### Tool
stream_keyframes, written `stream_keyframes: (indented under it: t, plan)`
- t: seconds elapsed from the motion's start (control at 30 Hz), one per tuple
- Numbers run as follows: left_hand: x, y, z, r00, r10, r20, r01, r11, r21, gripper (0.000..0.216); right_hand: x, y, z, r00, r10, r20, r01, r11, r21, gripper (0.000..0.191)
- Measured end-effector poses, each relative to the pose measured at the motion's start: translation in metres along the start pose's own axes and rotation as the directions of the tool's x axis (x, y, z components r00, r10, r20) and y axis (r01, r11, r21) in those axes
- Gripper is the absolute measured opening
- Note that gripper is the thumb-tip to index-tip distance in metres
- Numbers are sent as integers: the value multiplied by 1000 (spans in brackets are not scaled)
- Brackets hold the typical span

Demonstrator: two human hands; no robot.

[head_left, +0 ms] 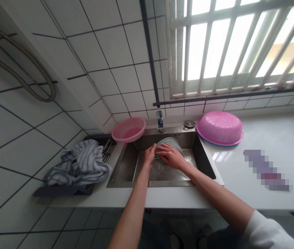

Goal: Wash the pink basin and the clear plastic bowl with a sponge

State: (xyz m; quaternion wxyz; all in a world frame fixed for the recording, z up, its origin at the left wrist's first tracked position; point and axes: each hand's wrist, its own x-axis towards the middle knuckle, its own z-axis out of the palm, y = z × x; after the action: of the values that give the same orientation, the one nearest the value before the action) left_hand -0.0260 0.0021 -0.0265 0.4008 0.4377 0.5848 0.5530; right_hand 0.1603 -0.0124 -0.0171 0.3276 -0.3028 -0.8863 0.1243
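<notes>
A pale, rounded dish (pixel 176 141), which looks like a bowl or plate, is tilted up inside the steel sink (pixel 122 170). My left hand (pixel 150 154) grips its left edge, with the fingers bent around the rim. My right hand (pixel 172 157) lies across the dish with its fingers stretched out and slightly apart. Something greenish shows around the right fingertips; whether it is part of the dish or a cloth, I cannot tell. Part of the dish is hidden by my hands. Below it, the sink floor looks wet.
The faucet (pixel 159 121) stands behind the sink, beside a pink basin (pixel 129 129). A pink basket (pixel 221 128) lies upside down at right, near a round metal strainer (pixel 189 123). Left, a striped towel (pixel 82 162) covers a rack. A pixelated long object (pixel 267 171) lies on the counter.
</notes>
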Motion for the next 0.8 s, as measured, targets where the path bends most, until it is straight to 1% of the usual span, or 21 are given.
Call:
stream_keyframes:
  t: [0.03,0.1,0.13,0.17,0.2,0.27,0.33,0.37,0.4,0.47,0.5,0.53,0.57,0.63,0.67,0.7,0.73,0.8]
  plan:
    - [-1,0,0,1000,-15,10,15,1000,-6,68,0,4,-1,998,61,-28,-61,998,12,41]
    - [-1,-2,0,999,-45,24,45,999,-13,68,-2,12,-4,972,214,-97,-211,977,43,41]
    - [-1,-3,1,998,-54,27,55,998,-13,68,-3,16,-5,958,263,-114,-259,965,46,41]
    - [0,-4,1,998,-58,27,58,998,-10,68,-4,17,-5,951,284,-121,-281,959,40,41]
    - [1,-5,0,998,-58,24,58,998,-7,68,-6,18,-5,955,272,-116,-272,962,24,41]
    - [2,-6,-1,998,-60,15,60,998,1,68,-7,17,-5,980,185,-78,-186,982,-8,41]
    - [2,-8,-2,998,-66,-5,67,998,9,69,-7,17,-5,993,111,-38,-111,994,1,40]
    - [2,-8,-3,998,-66,-10,66,998,11,69,-6,18,-5,992,117,-39,-116,993,20,39]
    - [1,-8,-4,998,-64,-12,64,998,11,69,-6,20,-5,986,158,-55,-156,987,42,40]
    - [0,-7,-4,998,-62,-16,63,998,21,69,-6,22,-4,950,290,-114,-282,956,80,41]
    - [0,-6,-4,998,-65,-20,66,997,32,68,-6,22,-3,932,334,-139,-325,942,86,42]
    - [0,-6,-4,997,-67,-25,68,997,43,68,-6,20,-2,929,339,-149,-330,940,80,42]
    - [0,-5,-4,997,-65,-31,67,996,53,68,-6,18,0,944,299,-138,-293,954,64,41]
    - [0,-4,-4,998,-52,-44,55,997,61,68,-6,13,2,988,139,-74,-136,990,36,40]
    - [0,-4,-4,998,-49,-45,51,997,58,68,-6,11,2,996,72,-43,-71,997,35,40]
    - [0,-4,-4,998,-50,-42,52,997,51,67,-5,11,2,999,45,-27,-44,998,43,40]
    - [0,-4,-4,998,-57,-34,58,997,42,66,-4,12,2,997,66,-33,-64,996,54,39]
    - [0,-4,-4,997,-73,-9,73,997,21,65,-3,16,1,976,197,-88,-191,979,74,40]
